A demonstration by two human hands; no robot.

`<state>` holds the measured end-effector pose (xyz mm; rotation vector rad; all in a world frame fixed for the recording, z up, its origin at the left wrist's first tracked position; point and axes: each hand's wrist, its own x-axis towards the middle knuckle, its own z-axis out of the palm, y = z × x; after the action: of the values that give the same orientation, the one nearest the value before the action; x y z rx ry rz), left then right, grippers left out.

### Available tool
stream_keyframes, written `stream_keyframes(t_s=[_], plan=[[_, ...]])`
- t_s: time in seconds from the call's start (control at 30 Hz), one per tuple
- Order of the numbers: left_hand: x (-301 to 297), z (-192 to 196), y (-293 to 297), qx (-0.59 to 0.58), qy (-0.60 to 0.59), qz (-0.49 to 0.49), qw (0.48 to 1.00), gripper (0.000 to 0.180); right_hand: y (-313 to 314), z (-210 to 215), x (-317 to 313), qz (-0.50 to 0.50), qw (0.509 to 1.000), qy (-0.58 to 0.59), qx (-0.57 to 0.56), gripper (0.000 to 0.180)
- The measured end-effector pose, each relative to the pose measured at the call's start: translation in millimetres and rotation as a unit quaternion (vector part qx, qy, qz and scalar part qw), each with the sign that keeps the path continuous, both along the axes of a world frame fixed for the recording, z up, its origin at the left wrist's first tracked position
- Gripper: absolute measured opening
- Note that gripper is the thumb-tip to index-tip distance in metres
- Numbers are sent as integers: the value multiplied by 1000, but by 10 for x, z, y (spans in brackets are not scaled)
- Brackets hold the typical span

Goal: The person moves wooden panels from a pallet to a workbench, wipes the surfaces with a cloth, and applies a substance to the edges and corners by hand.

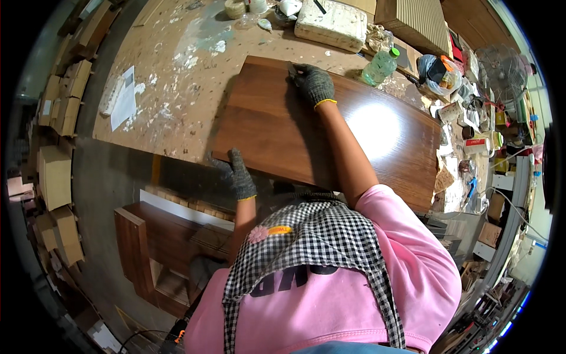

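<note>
Brown panel (330,133) under gloved left hand (236,175), right hand (314,84)

Both gloved hands, left hand (237,175) and right hand (313,84), grip the brown panel (277,127).

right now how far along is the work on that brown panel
Done: the dark wood-veneer panel lies flat on the stained workbench, its face glossy. In hand: the gloved left hand grips the near edge, the gloved right hand presses at the far edge. What is left cannot be told from this view.

Clutter (471,112) right; bare worktop (171,112) left.
</note>
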<state>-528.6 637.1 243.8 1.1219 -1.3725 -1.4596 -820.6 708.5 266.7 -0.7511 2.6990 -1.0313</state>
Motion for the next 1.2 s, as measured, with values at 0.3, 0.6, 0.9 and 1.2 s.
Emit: stream_keyframes(t_s=[0.3, 0.6, 0.9, 1.2], plan=[[13, -23, 14, -24, 9, 1, 1000, 71, 121, 129, 489, 212, 971, 88, -70, 23], [-94, 88, 105, 4, -39, 39, 998, 72, 29, 243, 877, 226, 968, 107, 9, 22], [-54, -180, 7, -73, -53, 28, 996, 75, 2325, -142, -363, -220, 971, 59, 72, 35], [21, -402, -82, -40, -68, 48, 996, 77, 5654, 417, 131, -575, 785, 201, 110, 34]])
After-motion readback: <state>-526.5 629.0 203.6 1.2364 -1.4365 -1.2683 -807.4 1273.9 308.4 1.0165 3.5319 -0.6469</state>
